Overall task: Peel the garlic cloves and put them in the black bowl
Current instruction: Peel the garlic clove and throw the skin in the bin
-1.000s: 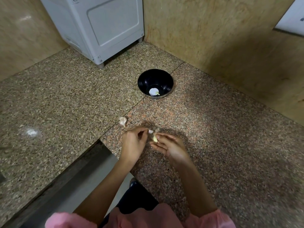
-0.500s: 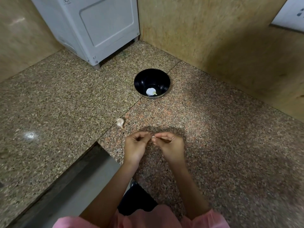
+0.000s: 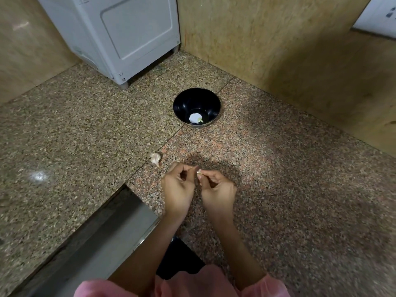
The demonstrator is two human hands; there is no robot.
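My left hand point(image 3: 177, 187) and my right hand point(image 3: 217, 189) meet over the granite counter, fingertips together. Between them they pinch a small garlic clove point(image 3: 199, 172), mostly hidden by the fingers. An unpeeled clove point(image 3: 155, 158) lies on the counter just left of my left hand. The black bowl point(image 3: 196, 97) stands farther back, with one pale peeled clove point(image 3: 195, 118) on its bottom.
A grey-white appliance point(image 3: 120, 33) stands at the back left corner. Tan walls point(image 3: 278, 39) close off the back and right. The granite counter point(image 3: 300, 168) has a cut-out edge at the lower left, beside my left forearm.
Both hands have drawn closer together and turned fingers-in around the clove, which shows less now. The view has shifted slightly; bowl and loose clove stay put.
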